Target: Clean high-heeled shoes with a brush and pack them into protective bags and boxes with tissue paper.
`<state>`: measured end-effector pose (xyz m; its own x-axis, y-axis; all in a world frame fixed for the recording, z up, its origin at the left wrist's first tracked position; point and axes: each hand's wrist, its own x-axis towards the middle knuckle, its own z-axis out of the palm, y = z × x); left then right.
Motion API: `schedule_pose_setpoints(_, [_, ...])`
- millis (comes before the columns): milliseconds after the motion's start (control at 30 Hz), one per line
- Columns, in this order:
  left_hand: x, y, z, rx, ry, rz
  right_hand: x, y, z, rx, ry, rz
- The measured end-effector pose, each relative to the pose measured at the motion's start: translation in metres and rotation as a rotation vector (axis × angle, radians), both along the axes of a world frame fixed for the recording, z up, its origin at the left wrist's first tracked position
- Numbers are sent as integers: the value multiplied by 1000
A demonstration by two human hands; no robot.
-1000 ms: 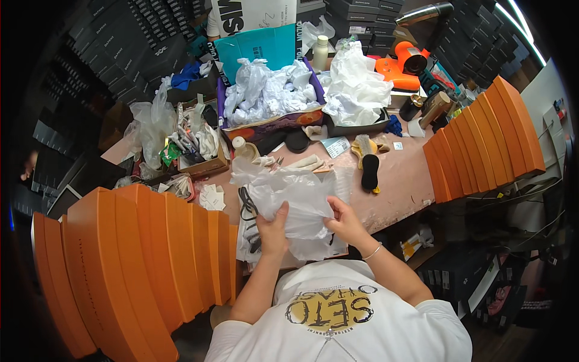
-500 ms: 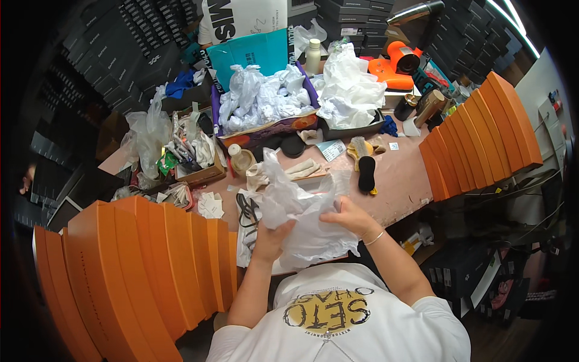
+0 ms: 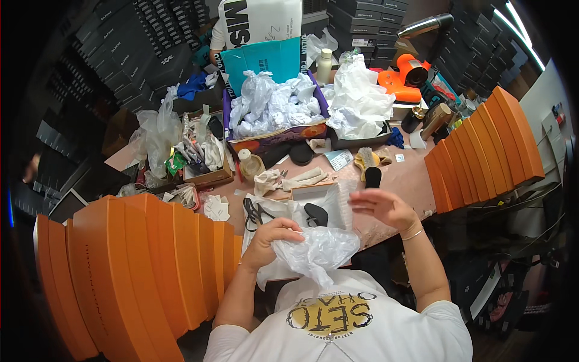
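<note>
My left hand (image 3: 269, 239) is closed on a crumpled, translucent white plastic bag (image 3: 316, 250), which hangs in front of my shirt. Off to the right, my right hand (image 3: 388, 210) has its fingers stretched out and holds nothing. Beyond the bag lies an open box lined with white paper (image 3: 339, 208). Inside it is a black shoe part (image 3: 315, 215), mostly covered, so I cannot tell its full shape. Black straps (image 3: 256, 211) lie on the white paper at the left. A yellow brush (image 3: 367, 159) is on the table past my right hand, beside a black handle-like piece (image 3: 373, 177).
Tall stacks of orange boxes stand left (image 3: 139, 259) and right (image 3: 488, 151). A purple carton (image 3: 277, 136) of crumpled white paper is at the back, near a clear bottle (image 3: 249, 163). An orange hair dryer (image 3: 403, 83) sits back right; a cluttered cardboard box (image 3: 211, 178) stands left.
My right hand has let go of the plastic and moved right, its fingers opening. My left hand has drawn the bag toward me, uncovering the black shoe part in the box.
</note>
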<state>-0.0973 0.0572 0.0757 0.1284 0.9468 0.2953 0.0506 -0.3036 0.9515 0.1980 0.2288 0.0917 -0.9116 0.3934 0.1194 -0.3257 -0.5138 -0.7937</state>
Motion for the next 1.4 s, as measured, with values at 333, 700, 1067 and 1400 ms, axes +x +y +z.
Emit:
schedule_pose_setpoints(333, [20, 18, -28, -309, 28, 68, -69, -35, -4, 47, -306, -165])
schedule_pose_setpoints(700, [10, -57, -80, -695, -622, -5, -57, -29, -38, 163, -482, -544])
schedule_pose_setpoints(1067, [36, 15, -59, -769, -249, -7, -66, -36, -7, 1218, -595, -333])
schedule_pose_setpoints(1400, [52, 19, -73, -798, -288, 221, -56, -78, -12, 1599, -569, -303])
